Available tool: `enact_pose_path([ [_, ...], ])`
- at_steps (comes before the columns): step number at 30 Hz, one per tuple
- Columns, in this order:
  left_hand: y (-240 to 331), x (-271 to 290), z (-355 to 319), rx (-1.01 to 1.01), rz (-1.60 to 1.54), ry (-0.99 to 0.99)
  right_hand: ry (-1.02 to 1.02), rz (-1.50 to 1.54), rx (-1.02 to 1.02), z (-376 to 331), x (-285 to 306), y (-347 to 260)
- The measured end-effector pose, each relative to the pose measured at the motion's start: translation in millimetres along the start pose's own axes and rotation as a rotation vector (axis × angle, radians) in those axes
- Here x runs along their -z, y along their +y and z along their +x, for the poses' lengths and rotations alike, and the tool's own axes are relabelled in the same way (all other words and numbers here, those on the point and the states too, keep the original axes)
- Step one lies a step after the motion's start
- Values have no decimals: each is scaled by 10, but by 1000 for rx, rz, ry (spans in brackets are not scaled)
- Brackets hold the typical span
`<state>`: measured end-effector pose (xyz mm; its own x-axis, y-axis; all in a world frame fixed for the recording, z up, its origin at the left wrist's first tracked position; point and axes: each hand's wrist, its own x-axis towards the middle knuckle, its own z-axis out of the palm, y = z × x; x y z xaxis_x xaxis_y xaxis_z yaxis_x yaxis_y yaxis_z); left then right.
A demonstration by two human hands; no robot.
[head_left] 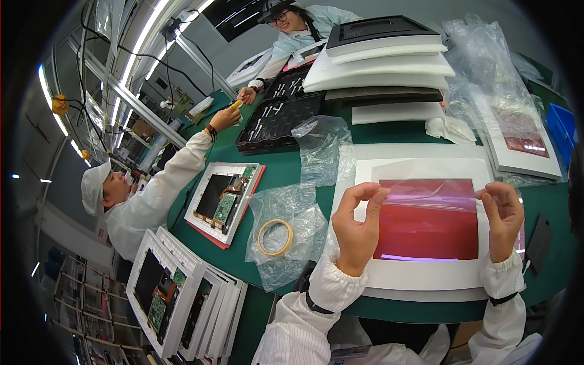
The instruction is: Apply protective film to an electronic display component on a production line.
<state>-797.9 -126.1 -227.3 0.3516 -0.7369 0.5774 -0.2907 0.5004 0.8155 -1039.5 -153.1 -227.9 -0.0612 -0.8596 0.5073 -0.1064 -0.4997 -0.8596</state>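
A white-framed flat panel [426, 277] lies before me, its middle covered by a shiny red sheet [429, 237]. Across the sheet's upper part stretches a thin clear plastic film [429, 193]. My left hand [359, 228] pinches the film's left end between thumb and fingertips. At the other end, my right hand [504, 222] is closed in a pinch on the same film, above the frame's right side. Both hands are raised a little over the panel. Whether the film's far edge touches the red sheet, I cannot tell.
Left of the panel, a roll of tape [275, 237] rests on clear plastic bags [292, 261]. Beyond are an open black tool case [267, 125], stacked foam sheets [389, 64] and another panel [517, 134] under plastic. Two co-workers work across the green table [231, 152]; stacked frames [164, 292] stand at left.
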Motion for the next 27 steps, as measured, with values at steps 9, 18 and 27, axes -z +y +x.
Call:
enact_pose_path([
  [9, -19, 12, -2, -30, 41, -32, 1, 29, 8, -3, 0, 2],
  [18, 1, -1, -2, 1, 0, -6, 12, 8, -10, 0, -14, -1],
  [27, -1, -5, -1, -19, -6, -12, 4, 32, 5, 3, -9, -13],
])
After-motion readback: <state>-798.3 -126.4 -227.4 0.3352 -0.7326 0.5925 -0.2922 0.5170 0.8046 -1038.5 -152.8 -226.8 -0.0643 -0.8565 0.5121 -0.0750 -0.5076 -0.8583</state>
